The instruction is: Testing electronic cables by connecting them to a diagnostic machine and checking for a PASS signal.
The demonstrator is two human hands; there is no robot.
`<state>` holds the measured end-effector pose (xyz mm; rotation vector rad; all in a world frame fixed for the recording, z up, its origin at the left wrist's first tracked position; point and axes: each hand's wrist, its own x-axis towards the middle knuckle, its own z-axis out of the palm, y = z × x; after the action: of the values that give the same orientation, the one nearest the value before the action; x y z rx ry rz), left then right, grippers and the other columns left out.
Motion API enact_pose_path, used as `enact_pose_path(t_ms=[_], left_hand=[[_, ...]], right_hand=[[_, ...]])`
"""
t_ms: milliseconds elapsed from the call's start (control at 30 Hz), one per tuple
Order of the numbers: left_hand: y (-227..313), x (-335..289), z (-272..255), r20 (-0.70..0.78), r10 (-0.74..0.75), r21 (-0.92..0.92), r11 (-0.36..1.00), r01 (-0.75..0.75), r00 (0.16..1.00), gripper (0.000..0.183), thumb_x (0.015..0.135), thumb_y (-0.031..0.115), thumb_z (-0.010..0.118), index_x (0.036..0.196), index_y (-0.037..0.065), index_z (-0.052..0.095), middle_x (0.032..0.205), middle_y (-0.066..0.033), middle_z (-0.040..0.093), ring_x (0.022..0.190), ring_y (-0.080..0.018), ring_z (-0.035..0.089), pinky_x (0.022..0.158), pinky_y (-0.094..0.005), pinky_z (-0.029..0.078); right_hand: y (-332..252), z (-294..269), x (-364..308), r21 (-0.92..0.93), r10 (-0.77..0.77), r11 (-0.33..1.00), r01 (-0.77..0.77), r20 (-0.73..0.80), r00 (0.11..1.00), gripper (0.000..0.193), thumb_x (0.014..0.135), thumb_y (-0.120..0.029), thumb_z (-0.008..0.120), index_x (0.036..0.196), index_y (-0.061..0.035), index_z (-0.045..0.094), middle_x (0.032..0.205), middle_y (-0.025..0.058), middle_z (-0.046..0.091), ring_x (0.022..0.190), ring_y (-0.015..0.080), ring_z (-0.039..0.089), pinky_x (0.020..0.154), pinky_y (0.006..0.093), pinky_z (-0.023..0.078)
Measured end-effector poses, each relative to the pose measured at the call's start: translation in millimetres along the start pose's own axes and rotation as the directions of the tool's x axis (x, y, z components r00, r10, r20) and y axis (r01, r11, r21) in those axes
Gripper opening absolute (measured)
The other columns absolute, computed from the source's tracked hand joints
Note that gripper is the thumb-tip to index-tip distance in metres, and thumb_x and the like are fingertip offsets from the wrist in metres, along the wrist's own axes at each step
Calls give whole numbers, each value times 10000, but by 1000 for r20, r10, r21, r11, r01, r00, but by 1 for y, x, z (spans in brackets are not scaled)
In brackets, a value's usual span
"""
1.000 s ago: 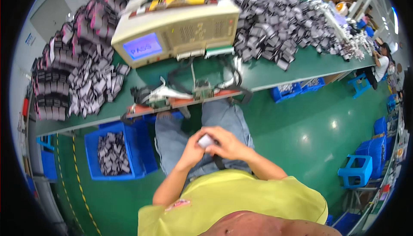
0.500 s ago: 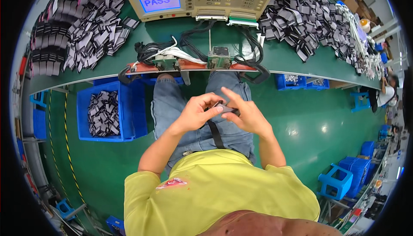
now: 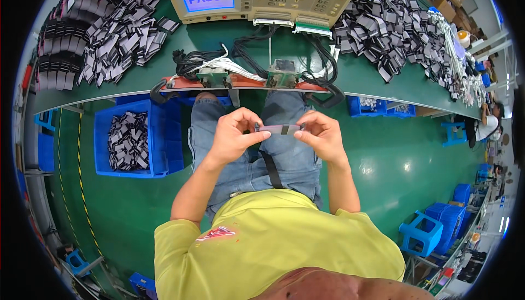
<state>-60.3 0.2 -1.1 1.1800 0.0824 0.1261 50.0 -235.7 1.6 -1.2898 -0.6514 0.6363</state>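
A short grey flat ribbon cable (image 3: 276, 129) with black connectors at its ends is stretched level between my two hands, above my lap. My left hand (image 3: 235, 133) pinches its left end between thumb and fingers. At the other end, my right hand (image 3: 322, 135) grips the cable in the same way. Beyond the hands, two small green circuit boards, the left board (image 3: 213, 78) and the right board (image 3: 283, 77), are fixed at the bench's front edge, apart from the cable.
A beige tester (image 3: 257, 13) with a lit screen stands on the green bench (image 3: 142, 89), wired to the boards. Ribbon cables lie heaped in a left pile (image 3: 123, 43) and a right pile (image 3: 383, 32). A blue bin (image 3: 158, 158) of cables sits at lower left; blue stools (image 3: 421, 233) stand right.
My hands have moved apart, and the cable that was bunched between the fingers is now drawn out straight. The right hand's raised fingers have closed on its end.
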Motion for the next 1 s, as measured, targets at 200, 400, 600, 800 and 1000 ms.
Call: enact_pose_path(t_ms=[200, 400, 600, 800, 1000], left_hand=[[13, 31, 4, -214, 398, 474, 840, -262, 892, 256, 792, -7, 891, 955, -3, 694, 919, -30, 707, 782, -77, 646, 682, -232, 530], [15, 44, 1, -109, 545, 538, 736, -411, 832, 329, 824, -39, 845, 1133, -26, 732, 1089, -96, 714, 910, -164, 721, 782, -287, 627], [9, 45, -6, -104, 561, 579, 706, -409, 821, 346, 861, -76, 798, 1197, -31, 727, 1069, -100, 712, 929, -167, 721, 774, -276, 622], [6, 48, -6, -123, 570, 601, 694, -397, 812, 325, 870, -66, 798, 1185, -36, 728, 1069, -101, 714, 918, -162, 720, 774, -277, 619], [4, 49, -7, -98, 563, 628, 675, -387, 821, 335, 884, -103, 774, 1210, -55, 713, 1119, -109, 705, 963, -170, 731, 807, -276, 631]], right_hand=[[-6, 17, 37, -293, -294, 934, 205, -300, 908, 221, 876, 51, 796, 1077, 36, 707, 1004, 57, 645, 890, 128, 664, 770, 255, 573], [-13, 29, 57, -625, -540, 741, 246, -335, 772, 262, 879, 36, 800, 1132, 27, 736, 1007, 91, 684, 859, 166, 701, 743, 275, 608], [-10, 37, 61, -726, -626, 652, 220, -352, 696, 193, 859, 35, 823, 1026, 46, 727, 940, 105, 725, 791, 153, 722, 683, 269, 605], [-11, 39, 64, -758, -648, 621, 198, -354, 674, 179, 848, 43, 823, 991, 39, 715, 916, 114, 722, 760, 190, 728, 668, 286, 602], [-13, 38, 66, -776, -638, 605, 179, -338, 692, 173, 850, 47, 816, 982, 29, 706, 914, 121, 718, 760, 223, 727, 677, 309, 602]])
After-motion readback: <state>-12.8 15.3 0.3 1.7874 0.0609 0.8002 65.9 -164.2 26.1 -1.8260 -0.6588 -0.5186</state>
